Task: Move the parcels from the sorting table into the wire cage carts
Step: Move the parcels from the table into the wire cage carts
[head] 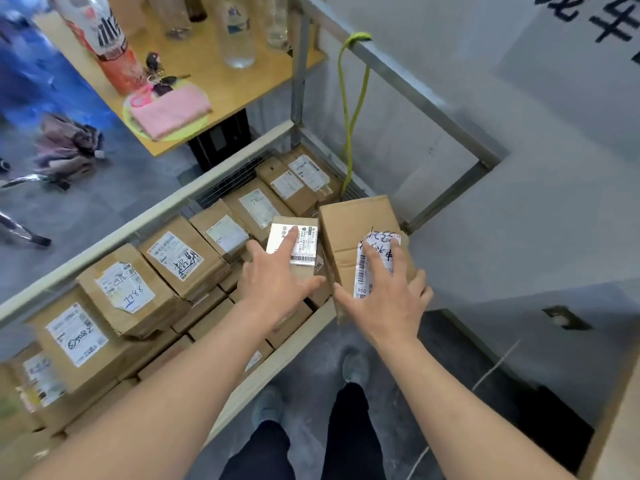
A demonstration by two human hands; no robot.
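A wire cage cart (152, 216) holds several brown cardboard parcels with white labels, such as one (117, 289) in a row along its far side. My left hand (273, 282) lies flat on a small labelled parcel (304, 233) on top of the stack, fingers straight. A larger, tilted parcel (349, 230) sits over the cart's right near corner. My right hand (384, 292) grips it from above, thumb on its left edge and little finger round its right edge.
A wooden table (221, 98) with bottles, keys and a pink cloth stands behind the cart. A yellow-green cord (349, 133) hangs from the cart's metal frame. A white wall is on the right, with an open cardboard box (616, 410) below it. My feet stand on grey floor.
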